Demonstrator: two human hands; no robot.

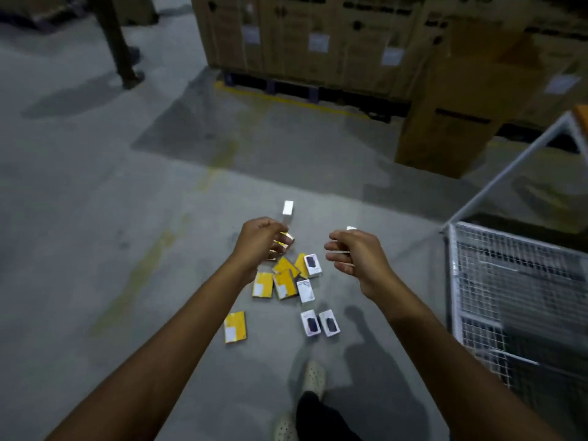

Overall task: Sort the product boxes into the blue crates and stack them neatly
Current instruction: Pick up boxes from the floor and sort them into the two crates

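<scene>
Several small product boxes lie scattered on the grey concrete floor. Yellow boxes (263, 284) sit in a loose heap, with one yellow box (235, 326) apart at the left. White boxes with a dark picture (312, 265) lie to their right, and two more white boxes (319, 323) lie nearer my feet. A white box (288, 208) stands farther off. My left hand (259, 243) hovers above the heap with its fingers loosely curled and holds nothing. Beside it, my right hand (353, 256) also hangs loosely curled and holds nothing. No blue crate is in view.
A white wire-mesh cage (515, 281) stands at the right. Tall cardboard cartons on a pallet (318, 39) line the back, with one carton (455, 122) closer. Another person's legs (117, 43) are at the upper left. My shoes (313, 377) show below.
</scene>
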